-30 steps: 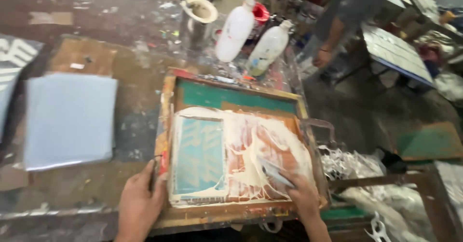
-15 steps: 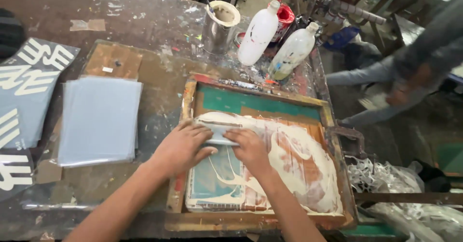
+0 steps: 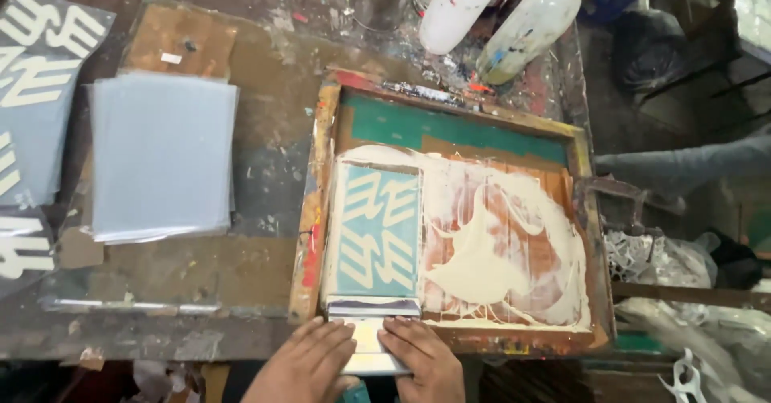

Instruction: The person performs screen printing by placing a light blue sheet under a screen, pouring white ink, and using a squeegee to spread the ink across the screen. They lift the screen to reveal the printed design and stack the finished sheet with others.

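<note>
The squeegee [image 3: 372, 331] lies flat across the screen-printing frame [image 3: 321, 170] at its 6 o'clock edge, blade edge toward 12 o'clock, smeared cream. The wooden frame lies flat on the bench, paint-stained, its mesh bearing a teal stencil panel [image 3: 377, 230] at 9 o'clock and pooled cream ink [image 3: 482, 266] toward 3 o'clock.

**Worn wood, wet ink, slick sheets**

The screen frame [image 3: 315, 210] is rough wood, crusted with dried paint. Cream ink [image 3: 490, 258] lies thick and glossy over its mesh. The squeegee [image 3: 372, 331] near the frame's near edge looks smooth, with a pale satin blade. The stack of sheets [image 3: 161, 158] at left is smooth, faintly shiny plastic. The table [image 3: 265, 170] is scuffed, stained and matt. Two plastic bottles [image 3: 530, 25] far off look dull and smeared.
</note>
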